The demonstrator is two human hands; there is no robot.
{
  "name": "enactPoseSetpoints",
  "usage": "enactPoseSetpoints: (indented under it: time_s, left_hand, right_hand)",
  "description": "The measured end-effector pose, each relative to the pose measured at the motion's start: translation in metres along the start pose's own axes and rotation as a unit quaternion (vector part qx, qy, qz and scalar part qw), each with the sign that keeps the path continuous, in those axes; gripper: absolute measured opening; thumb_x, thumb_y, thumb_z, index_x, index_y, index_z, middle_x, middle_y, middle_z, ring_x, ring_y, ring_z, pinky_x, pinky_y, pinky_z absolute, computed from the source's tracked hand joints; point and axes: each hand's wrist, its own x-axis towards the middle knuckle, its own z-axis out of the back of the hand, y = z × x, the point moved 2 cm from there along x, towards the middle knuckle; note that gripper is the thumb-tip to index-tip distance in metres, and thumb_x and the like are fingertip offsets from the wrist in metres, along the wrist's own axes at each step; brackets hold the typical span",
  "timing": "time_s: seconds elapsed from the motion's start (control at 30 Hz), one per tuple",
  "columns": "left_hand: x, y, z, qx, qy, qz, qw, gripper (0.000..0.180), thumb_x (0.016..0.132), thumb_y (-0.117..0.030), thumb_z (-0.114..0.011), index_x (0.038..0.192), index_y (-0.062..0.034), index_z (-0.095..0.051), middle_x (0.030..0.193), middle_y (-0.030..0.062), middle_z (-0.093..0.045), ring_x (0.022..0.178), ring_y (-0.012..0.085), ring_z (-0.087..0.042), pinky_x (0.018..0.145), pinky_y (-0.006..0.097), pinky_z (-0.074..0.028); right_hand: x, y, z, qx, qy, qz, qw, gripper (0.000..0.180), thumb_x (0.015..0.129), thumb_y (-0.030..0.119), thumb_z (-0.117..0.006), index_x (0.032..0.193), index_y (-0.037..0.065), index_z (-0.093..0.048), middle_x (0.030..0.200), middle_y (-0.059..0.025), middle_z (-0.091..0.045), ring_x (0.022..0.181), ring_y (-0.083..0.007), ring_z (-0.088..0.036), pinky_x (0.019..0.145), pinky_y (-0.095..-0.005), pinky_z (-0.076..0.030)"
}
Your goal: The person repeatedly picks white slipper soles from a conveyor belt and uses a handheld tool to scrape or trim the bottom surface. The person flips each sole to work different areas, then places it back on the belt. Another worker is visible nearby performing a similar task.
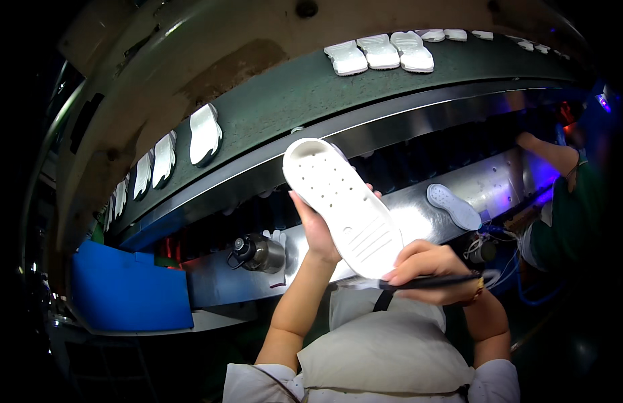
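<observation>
The left hand (318, 228) grips a white shoe sole (344, 205) raised above the metal tabletop (419, 215); the right hand (429, 269) pinches a dark tool (432, 282), probably a brush. Steady the sole and stroke evenly.

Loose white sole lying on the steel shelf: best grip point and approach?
Take the sole across its narrow waist, from above. It lies flat on the shelf with nothing beside it, long axis slanting up-left to down-right, so fingers close on the two long edges. Both hands look busy: left hand holds another sole, right hand a brush.
</observation>
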Motion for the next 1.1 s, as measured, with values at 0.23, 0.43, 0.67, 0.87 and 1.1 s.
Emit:
enactPoseSetpoints:
  time_s: [0.23,0.43,0.67,0.87,1.1]
  left_hand:
    - [0.004,-0.008,-0.004,0.023,0.034,-0.027,0.999,0.086,0.072,-0.074,-0.017,0.125,-0.009,-0.033,0.11,0.0198,-0.049,0.101,0.0385,-0.049,0.085,0.05,-0.041]
    - [0.006,-0.01,-0.023,-0.157,0.041,0.014,0.987,0.084,0.077,-0.068,-0.025,0.127,-0.0003,-0.029,0.118,0.0197,-0.044,0.107,0.033,-0.047,0.09,0.045,-0.039]
    - [-0.019,0.026,-0.003,0.109,-0.004,0.005,0.994,0.089,0.072,-0.073,-0.023,0.132,-0.0066,-0.022,0.129,0.0184,-0.033,0.111,0.0386,-0.041,0.094,0.051,-0.033]
    - [-0.009,0.017,-0.014,0.017,0.056,-0.024,0.998,0.067,0.081,-0.057,-0.031,0.131,-0.0108,-0.027,0.129,0.0165,-0.035,0.111,0.0378,-0.041,0.09,0.056,-0.033]
    - [-0.014,0.009,0.006,0.095,-0.031,0.017,0.995,0.053,0.086,-0.041,-0.033,0.124,-0.0035,-0.034,0.119,0.0177,-0.044,0.104,0.0296,-0.049,0.089,0.044,-0.038]
  right_hand:
    - [-0.014,-0.018,0.008,0.053,-0.018,-0.078,0.995,0.021,0.063,-0.001,-0.068,0.084,0.002,-0.064,0.085,-0.0088,-0.063,0.092,-0.0179,-0.052,0.079,-0.0267,-0.042]
    - [-0.026,-0.043,0.009,0.35,-0.163,-0.141,0.912,0.019,0.067,-0.006,-0.061,0.085,-0.002,-0.058,0.092,-0.0176,-0.059,0.091,-0.0221,-0.055,0.085,-0.032,-0.042]
    - [-0.015,-0.019,-0.023,0.267,-0.224,-0.159,0.924,0.021,0.07,-0.005,-0.06,0.09,-0.002,-0.056,0.094,-0.0153,-0.059,0.091,-0.0178,-0.056,0.085,-0.0291,-0.042]
    - [-0.004,-0.008,-0.003,0.232,-0.164,-0.048,0.958,0.021,0.065,-0.007,-0.063,0.085,-0.001,-0.06,0.087,-0.013,-0.061,0.082,-0.0179,-0.057,0.075,-0.0265,-0.044]
    - [0.009,-0.011,0.024,0.193,0.043,-0.096,0.976,0.017,0.067,-0.002,-0.066,0.084,-0.002,-0.062,0.084,-0.0131,-0.063,0.082,-0.0175,-0.061,0.074,-0.0263,-0.047]
